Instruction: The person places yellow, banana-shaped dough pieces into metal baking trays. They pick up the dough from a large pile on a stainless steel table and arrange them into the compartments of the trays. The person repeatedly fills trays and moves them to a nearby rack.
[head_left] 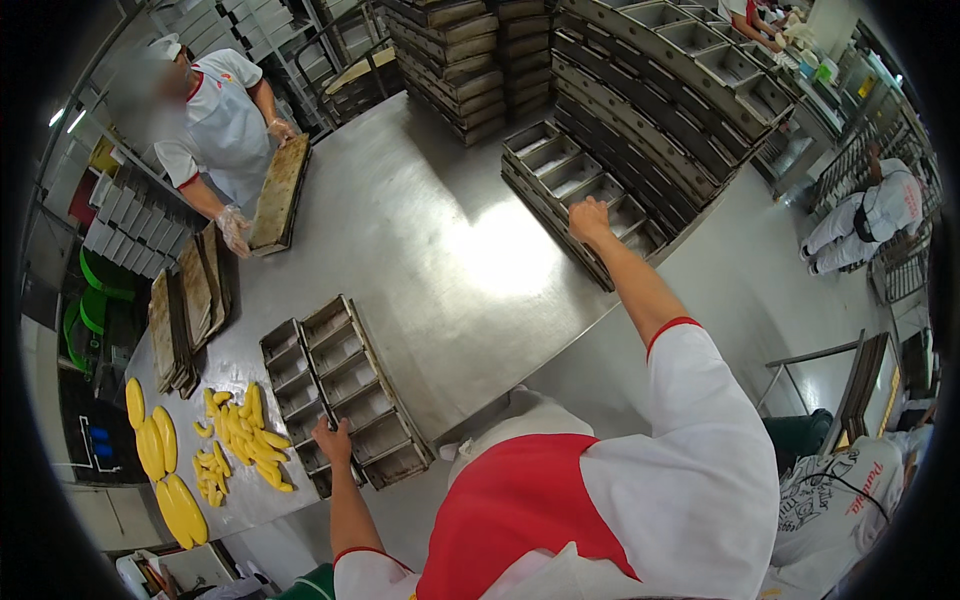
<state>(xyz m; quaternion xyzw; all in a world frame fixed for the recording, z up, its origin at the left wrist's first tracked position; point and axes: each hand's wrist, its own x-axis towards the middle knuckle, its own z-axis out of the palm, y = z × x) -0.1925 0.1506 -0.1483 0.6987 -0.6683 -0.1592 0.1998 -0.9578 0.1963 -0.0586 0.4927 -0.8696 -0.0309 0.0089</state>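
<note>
My left hand (332, 438) is closed on the edge of a dark strapped set of loaf pans (290, 375). A second strapped loaf pan set (362, 400) lies right beside it at the table's near edge, its compartments facing up. Farther right, my right hand (590, 218) is closed on the rim of another strapped loaf pan set (555, 165), which sits in front of the tall pan stacks. The fingertips of that hand are partly hidden.
Yellow finger-shaped pieces (240, 430) and flat yellow ovals (180, 505) lie on the metal table (420, 240). Across it, a gloved co-worker (225, 130) holds a flat brown metal lid (280, 195) near stacked lids (190, 300). Loaf pan stacks (640, 110) stand at right.
</note>
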